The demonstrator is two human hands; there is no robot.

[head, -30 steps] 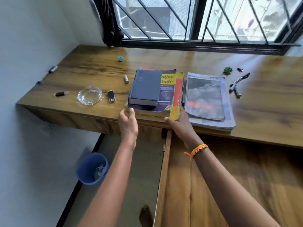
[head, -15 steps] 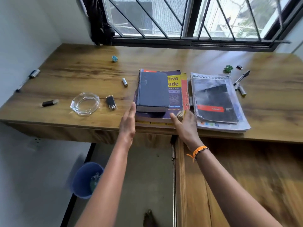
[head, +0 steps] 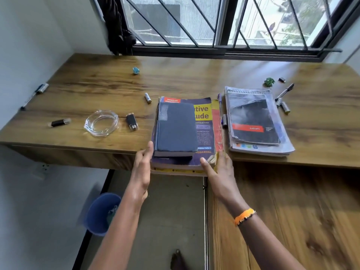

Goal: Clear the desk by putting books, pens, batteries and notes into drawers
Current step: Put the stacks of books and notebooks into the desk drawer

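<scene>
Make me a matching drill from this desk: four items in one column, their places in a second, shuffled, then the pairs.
Items:
1. glass ashtray
2. dark blue book
3. spiral notebook
4. blue bin

Places:
A. on the floor under the desk
B. right of the book stack
C. on top of the book stack
D. left of the book stack

Pairs: 1-D, 2-C, 3-B, 4-A
</scene>
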